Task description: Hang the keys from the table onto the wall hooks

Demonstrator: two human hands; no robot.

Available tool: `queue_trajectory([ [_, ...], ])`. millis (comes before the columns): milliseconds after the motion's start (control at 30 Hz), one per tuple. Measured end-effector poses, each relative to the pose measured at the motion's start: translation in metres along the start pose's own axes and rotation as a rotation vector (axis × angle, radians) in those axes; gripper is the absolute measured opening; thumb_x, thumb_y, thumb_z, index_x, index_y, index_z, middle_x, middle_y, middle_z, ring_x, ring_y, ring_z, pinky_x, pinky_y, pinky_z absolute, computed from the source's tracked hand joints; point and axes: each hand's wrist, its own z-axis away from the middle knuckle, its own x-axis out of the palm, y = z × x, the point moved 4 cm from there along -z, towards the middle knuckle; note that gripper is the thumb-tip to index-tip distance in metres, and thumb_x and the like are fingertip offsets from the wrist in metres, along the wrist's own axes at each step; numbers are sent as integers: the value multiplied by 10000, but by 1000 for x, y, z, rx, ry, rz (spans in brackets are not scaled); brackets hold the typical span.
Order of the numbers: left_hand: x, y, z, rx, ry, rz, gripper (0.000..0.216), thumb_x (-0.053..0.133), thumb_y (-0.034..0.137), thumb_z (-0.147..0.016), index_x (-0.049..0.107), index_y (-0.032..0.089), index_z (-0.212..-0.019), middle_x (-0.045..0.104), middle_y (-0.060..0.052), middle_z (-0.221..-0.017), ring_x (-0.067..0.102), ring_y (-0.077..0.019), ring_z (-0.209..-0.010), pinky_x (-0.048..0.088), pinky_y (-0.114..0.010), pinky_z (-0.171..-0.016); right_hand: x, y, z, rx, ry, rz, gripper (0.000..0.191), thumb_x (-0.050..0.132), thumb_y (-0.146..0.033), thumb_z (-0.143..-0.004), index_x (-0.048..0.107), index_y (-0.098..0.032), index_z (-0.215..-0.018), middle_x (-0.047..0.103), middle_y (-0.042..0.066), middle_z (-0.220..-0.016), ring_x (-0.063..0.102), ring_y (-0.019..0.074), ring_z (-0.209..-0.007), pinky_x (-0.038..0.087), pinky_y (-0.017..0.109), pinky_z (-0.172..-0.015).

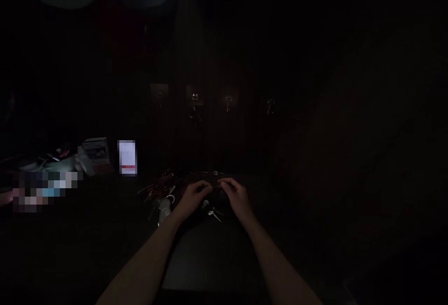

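Left hand: Bent forward over a dark, dimly lit tabletop, a person's bare left hand (192, 196) brings thumb and forefinger close together; the gloom hides whether anything is pinched there.

Right hand: Facing it, the bare right hand (237, 195) curls inward, thumb and forefinger nearly meeting; whether they grip something cannot be told.

Fingertips: The two hands work near each other with a narrow gap between them, just beyond which sits a small, pale, metallic-looking piece (215, 173).

Loose keys: Slim silver metal keys (212, 212) lie between the wrists, on the near side of the fingers.

Key bunch: Beside the left hand, a tangled cluster of reddish and brass-toned pieces (159, 187) lies near a pale grey, elongated tag (164, 209) and a bright metal ring (171, 199).

Back wall: Four small, shiny metal hooks (194, 96) line up across the dark panel behind, a dark object hanging from the second from the left.

Left side: A bright upright rectangle (127, 157), blurred by pixelation, stands next to a pale printed box (97, 155).
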Motion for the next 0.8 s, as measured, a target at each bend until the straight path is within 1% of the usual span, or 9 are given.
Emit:
queue_trajectory([
  [133,-2,0,-1,2,16,28,248,552,405,-753,627,168,-756,594,15,-703,519,-126,-680,398,-219,-649,5,8,-3,15,28,-30,217,620,-404,-671,658,-203,-744,678,29,-788,596,197,-794,442,294,-725],
  [267,-3,1,0,32,40,1,266,540,422,-752,619,168,-747,593,10,-701,520,-134,-692,407,-225,-660,7,16,-6,95,34,-47,201,643,-387,-627,645,-194,-682,648,10,-698,577,181,-716,436,281,-675],
  [333,-3,3,1,45,50,-19,274,534,431,-754,617,169,-752,604,6,-718,532,-140,-709,416,-232,-675,8,15,-6,122,4,-43,181,638,-371,-624,634,-193,-657,625,-5,-659,563,167,-680,430,270,-652],
  [400,-4,4,0,56,69,-33,282,530,437,-760,621,171,-766,620,0,-745,551,-149,-733,425,-240,-690,8,7,-8,115,-23,-29,157,627,-351,-630,618,-195,-638,601,-19,-633,551,154,-656,422,260,-635],
  [467,-6,5,0,63,122,-27,299,508,452,-777,624,176,-792,639,-8,-783,572,-162,-769,433,-250,-710,6,-5,-13,85,-35,-3,145,612,-342,-642,602,-198,-625,580,-28,-614,542,145,-644,418,252,-623],
  [600,-19,-1,-3,52,310,4,336,447,478,-813,604,188,-875,660,-27,-833,597,-188,-826,446,-287,-753,5,-27,-34,42,-25,48,155,591,-347,-659,598,-197,-623,568,-30,-606,534,136,-629,415,246,-607],
  [700,-29,-6,-4,33,416,21,312,440,460,-821,573,196,-920,657,-27,-805,607,-187,-791,455,-304,-744,9,-39,-56,13,6,42,159,597,-354,-648,603,-196,-627,555,-36,-594,513,123,-596,402,240,-578],
  [800,-37,-10,-5,-13,507,53,268,430,423,-820,544,204,-926,653,-22,-781,610,-181,-757,464,-309,-724,15,-55,-76,-34,32,9,162,602,-352,-639,610,-190,-631,569,-36,-615,511,118,-605,393,239,-587],
])
